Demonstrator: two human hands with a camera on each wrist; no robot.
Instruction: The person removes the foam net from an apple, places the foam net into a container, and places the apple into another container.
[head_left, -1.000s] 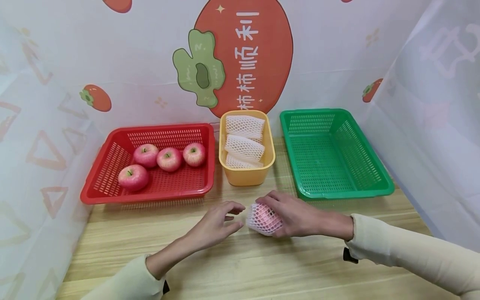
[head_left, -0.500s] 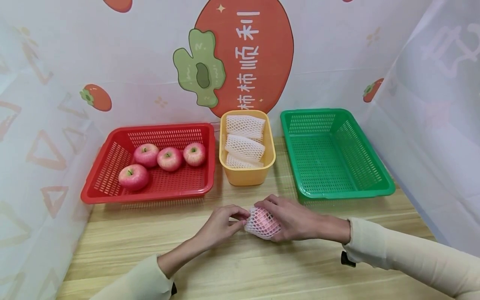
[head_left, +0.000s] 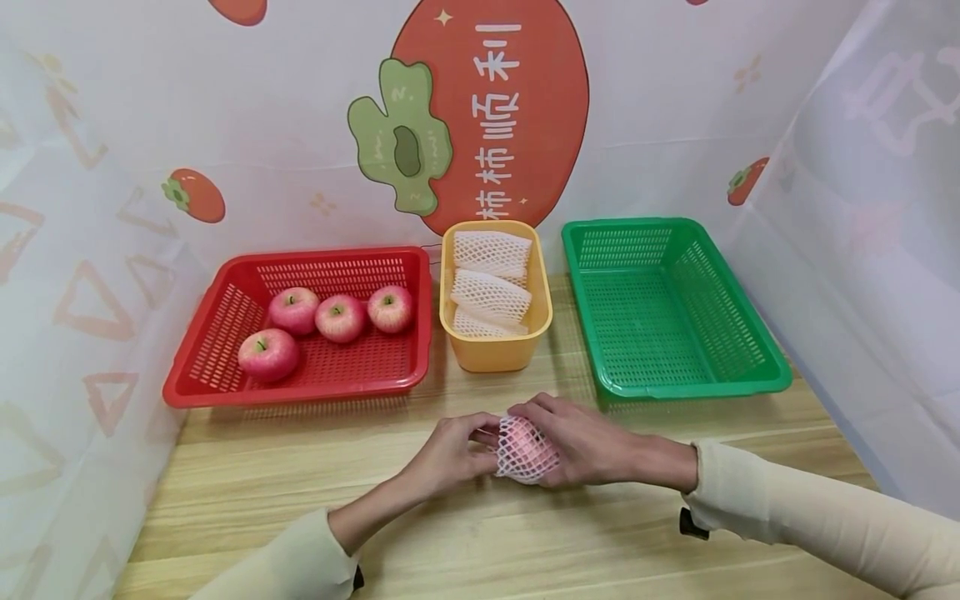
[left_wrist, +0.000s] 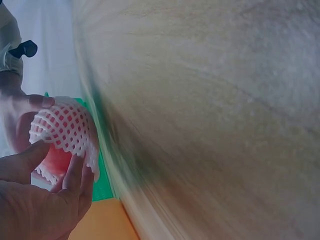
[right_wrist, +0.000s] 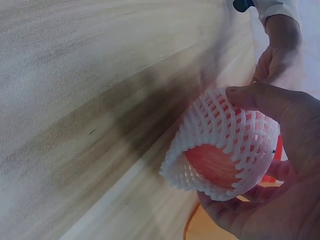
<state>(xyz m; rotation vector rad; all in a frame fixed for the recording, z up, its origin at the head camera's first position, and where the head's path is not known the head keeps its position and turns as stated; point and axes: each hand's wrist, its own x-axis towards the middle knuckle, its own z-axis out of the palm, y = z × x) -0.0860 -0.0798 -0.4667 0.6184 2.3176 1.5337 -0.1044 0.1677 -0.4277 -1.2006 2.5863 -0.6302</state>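
Observation:
An apple (right_wrist: 212,165) sits inside a white foam net sleeve (head_left: 525,450), over the table in front of the yellow bin. My right hand (head_left: 588,442) grips the sleeved apple from the right, thumb across the mesh in the right wrist view. From the left, my left hand (head_left: 453,454) pinches the sleeve's edge between thumb and fingers. In the left wrist view the net (left_wrist: 65,122) is spread at that end and red apple skin (left_wrist: 57,161) shows through the opening. The mesh also gapes at the end facing the right wrist camera.
A red basket (head_left: 300,398) at the left holds several apples (head_left: 268,354). Behind the hands stands a yellow bin (head_left: 495,354) with several folded foam nets (head_left: 491,293). A green basket (head_left: 637,333) is at the right. All stand on the wooden table (head_left: 285,475) before a printed cloth backdrop.
My left hand has moved right, from apart to pinching the sleeve's edge, and that end now looks wider. My right hand has shifted slightly toward me with the apple.

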